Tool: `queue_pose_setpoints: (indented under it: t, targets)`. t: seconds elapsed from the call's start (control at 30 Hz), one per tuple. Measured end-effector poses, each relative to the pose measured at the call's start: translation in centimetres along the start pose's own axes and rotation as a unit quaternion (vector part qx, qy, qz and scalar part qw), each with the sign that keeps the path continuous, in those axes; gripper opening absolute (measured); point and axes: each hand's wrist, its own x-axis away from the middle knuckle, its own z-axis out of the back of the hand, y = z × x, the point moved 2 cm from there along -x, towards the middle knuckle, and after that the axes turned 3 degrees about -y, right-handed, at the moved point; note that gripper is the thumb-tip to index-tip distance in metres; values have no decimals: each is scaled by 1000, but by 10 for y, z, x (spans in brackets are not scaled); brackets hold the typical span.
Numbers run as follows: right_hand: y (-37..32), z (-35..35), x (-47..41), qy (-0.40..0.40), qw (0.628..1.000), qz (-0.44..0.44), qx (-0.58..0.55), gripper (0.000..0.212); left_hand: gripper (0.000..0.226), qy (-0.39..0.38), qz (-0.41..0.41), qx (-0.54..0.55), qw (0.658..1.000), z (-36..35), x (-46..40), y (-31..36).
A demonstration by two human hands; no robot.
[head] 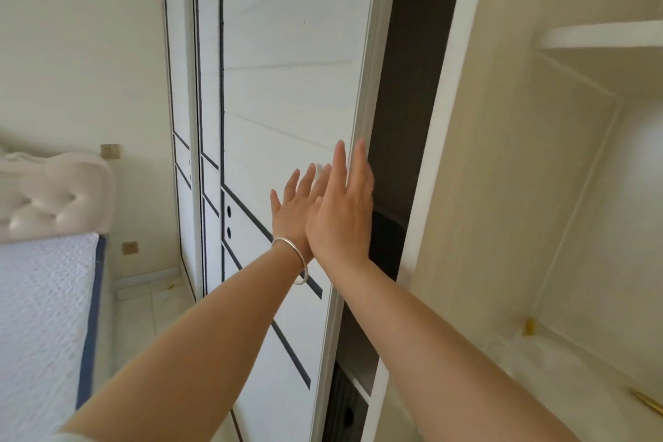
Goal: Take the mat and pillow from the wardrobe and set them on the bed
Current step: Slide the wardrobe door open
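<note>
Sliding the wardrobe door (287, 82) looks to be the step in hand: the big white panel with dark trim lines fills the middle of the frame, and a dark gap shows along its right edge where the wardrobe (405, 118) stands partly open. To do this well, I'd judge the push should stay flat and even, low on the panel, so the door runs along its track without racking.

At the lower left of the frame sits the bed (39, 298), its textured white mattress bare and its tufted headboard (53, 194) above it. At the right, an open pale compartment holds a shelf (602, 34) near the top.

Both arms reach up from the bottom centre. The right hand (342, 212) lies open-palmed with fingers straight, its fingertips at the door's right edge; no grip on anything. The left hand (292, 212) is likewise spread flat against the panel just beside it, holding nothing, a silver bangle (292, 258) on its wrist.

Neither mat nor pillow can be made out; presumably they sit in the dark interior, though something dark and ribbed (341, 402) shows low in the gap. The half-shut door itself stands in the way.
</note>
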Motion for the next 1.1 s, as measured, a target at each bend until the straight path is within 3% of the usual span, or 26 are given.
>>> queue_pose_setpoints:
  t: [0.07, 0.17, 0.3, 0.6, 1.1]
  targets:
    - [-3, -22, -12, 27, 996, -75, -43, 70, 72, 0, -5, -4, 1000, -1, -13, -15]
    - [12, -62, -37, -9, 977, -202, -72, 66, 75, 6, -11, 0, 1000, -6, -34, -36]
    - [31, -109, -61, -64, 948, -288, -122, 63, 71, 13, -23, 22, 999, -18, -68, -70]
    - [45, -204, -105, -99, 954, -272, -79, 37, 65, 28, -82, 119, 989, -46, -139, -141]
    - [57, -339, -172, -156, 969, -190, 2, 42, 70, 28, -68, 102, 992, -84, -247, -248]
